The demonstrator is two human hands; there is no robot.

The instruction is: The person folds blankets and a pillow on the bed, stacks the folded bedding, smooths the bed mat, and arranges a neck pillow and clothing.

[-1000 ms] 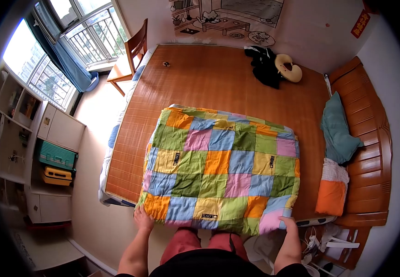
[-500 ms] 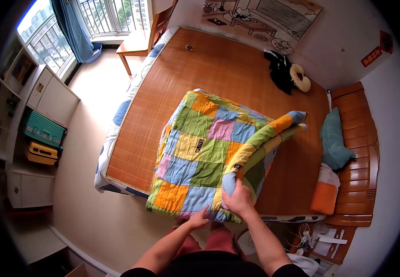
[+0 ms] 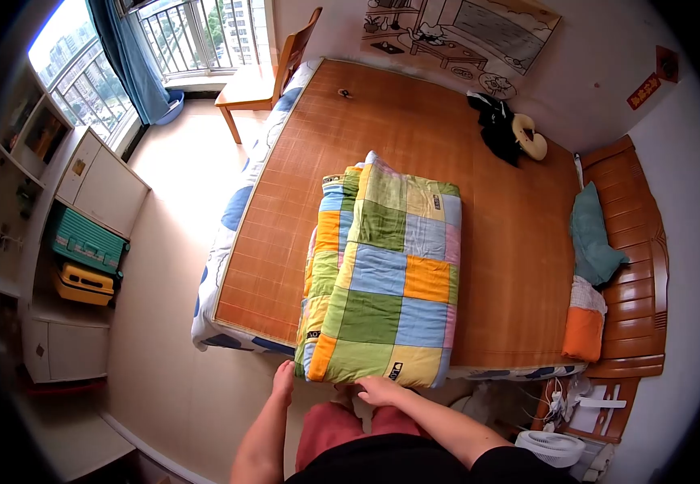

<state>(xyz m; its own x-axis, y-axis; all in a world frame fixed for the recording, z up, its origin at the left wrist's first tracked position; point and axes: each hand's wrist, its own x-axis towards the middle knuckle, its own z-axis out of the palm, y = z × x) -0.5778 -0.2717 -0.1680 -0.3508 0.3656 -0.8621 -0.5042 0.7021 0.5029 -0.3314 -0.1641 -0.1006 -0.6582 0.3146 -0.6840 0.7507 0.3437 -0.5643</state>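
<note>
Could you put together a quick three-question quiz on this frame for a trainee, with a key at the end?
1. True or false: the patchwork quilt is folded over on itself.
2. Which hand is nearer the wooden headboard? A) left B) right
3. Fill in: beside the cream neck pillow lies a mostly ____ bundle.

Key: 1 true; 2 B, the right hand; 3 black.

My left hand (image 3: 284,381) reaches forward; my right forearm (image 3: 440,418) slants inward, my right hand (image 3: 377,390) before my legs (image 3: 325,431).
</note>
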